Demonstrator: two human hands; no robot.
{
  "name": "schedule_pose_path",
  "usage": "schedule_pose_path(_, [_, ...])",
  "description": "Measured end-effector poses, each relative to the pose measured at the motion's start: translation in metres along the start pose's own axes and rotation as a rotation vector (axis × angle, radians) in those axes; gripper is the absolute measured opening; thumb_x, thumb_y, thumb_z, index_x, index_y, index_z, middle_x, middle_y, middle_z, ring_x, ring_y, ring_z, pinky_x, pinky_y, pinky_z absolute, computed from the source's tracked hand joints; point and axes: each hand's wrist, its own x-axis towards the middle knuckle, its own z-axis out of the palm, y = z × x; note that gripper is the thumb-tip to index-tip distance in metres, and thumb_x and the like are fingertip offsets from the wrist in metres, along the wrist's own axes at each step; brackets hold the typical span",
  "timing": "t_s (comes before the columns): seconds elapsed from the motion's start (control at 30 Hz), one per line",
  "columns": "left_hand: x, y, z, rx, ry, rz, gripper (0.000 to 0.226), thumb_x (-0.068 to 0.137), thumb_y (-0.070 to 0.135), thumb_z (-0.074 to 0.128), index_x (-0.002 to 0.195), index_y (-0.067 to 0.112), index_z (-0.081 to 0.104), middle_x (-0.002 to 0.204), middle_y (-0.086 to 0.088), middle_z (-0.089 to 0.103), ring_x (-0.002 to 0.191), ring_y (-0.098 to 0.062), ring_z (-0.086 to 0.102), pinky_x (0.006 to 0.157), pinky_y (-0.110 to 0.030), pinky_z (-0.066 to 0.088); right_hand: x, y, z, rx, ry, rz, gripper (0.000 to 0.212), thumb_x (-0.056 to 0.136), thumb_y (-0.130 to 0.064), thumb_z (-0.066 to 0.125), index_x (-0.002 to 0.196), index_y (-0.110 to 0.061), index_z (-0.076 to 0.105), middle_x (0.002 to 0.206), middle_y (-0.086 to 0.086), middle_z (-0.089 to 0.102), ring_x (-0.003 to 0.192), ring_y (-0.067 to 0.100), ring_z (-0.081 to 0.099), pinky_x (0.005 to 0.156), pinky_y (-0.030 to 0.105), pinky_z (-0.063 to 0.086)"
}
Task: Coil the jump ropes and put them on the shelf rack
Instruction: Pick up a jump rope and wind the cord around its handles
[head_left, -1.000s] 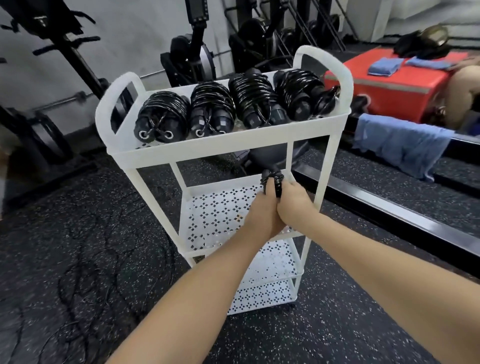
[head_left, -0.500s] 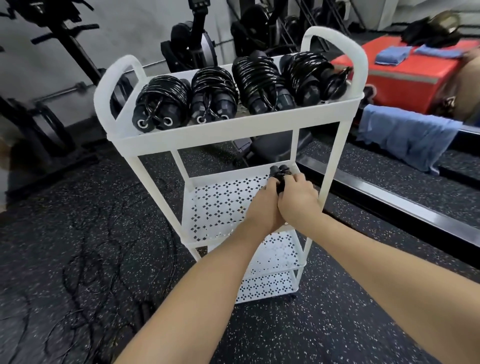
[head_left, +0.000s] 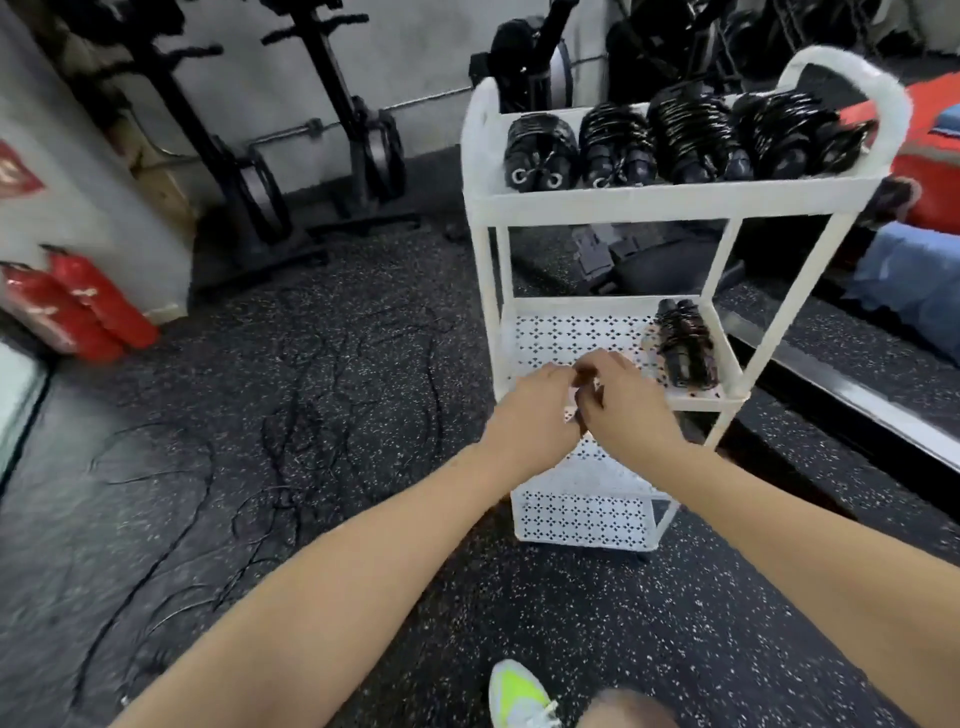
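We see two red fire extinguishers (head_left: 78, 306) lying by the wall, left | black exercise machines (head_left: 311, 130) along the back wall | a blue towel (head_left: 904, 291) at right | a red box (head_left: 930, 171) behind it | our yellow-green shoe (head_left: 519, 693) on the speckled floor (head_left: 260, 389).

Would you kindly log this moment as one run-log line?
left hand empty | right hand empty | coiled rope on middle shelf | four coils on top | loose ropes on floor
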Motion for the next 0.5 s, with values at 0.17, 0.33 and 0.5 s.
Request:
schedule_pose_path(0.17, [-0.156,-0.091,-0.026,0.001,0.048,-0.326,0.017,0.093,0.029,0.06,0.108,0.021,0.063,0.101,0.002,0.064,0.093,-0.022,0.063,0.081,-0.039,0.053,-0.061,-0.082,0.086,0.01,-0.398,-0.227,0.024,0.099,-0.028,0.054,0.123,-0.029,0.057,0.102,-0.006,0.067,0.085,0.014,0.061,0.077,0.036,0.053])
schedule_pose_path(0.33, [-0.297,-0.191,-0.02,-0.01,-0.062,-0.678,0.023,0.098,0.037,0.059,0.118,0.026,0.064,0.106,0.008,0.07,0.093,-0.016,0.066,0.085,-0.037,0.057,-0.116,-0.127,0.19,-0.016,-0.663,-0.257,0.019,0.1,-0.031,0.053,0.119,-0.028,0.053,0.088,-0.01,0.065,0.071,0.009,0.06,0.07,0.037,0.053])
schedule_pose_path(0.5, [-0.361,-0.27,-0.011,0.012,-0.122,-0.836,0.023,0.097,0.036,0.058,0.115,0.024,0.063,0.101,0.008,0.07,0.089,-0.017,0.067,0.085,-0.037,0.057,-0.134,-0.132,0.267,-0.111,-0.78,-0.171,0.016,0.102,-0.032,0.051,0.117,-0.027,0.053,0.094,-0.012,0.064,0.076,0.009,0.06,0.072,0.035,0.052])
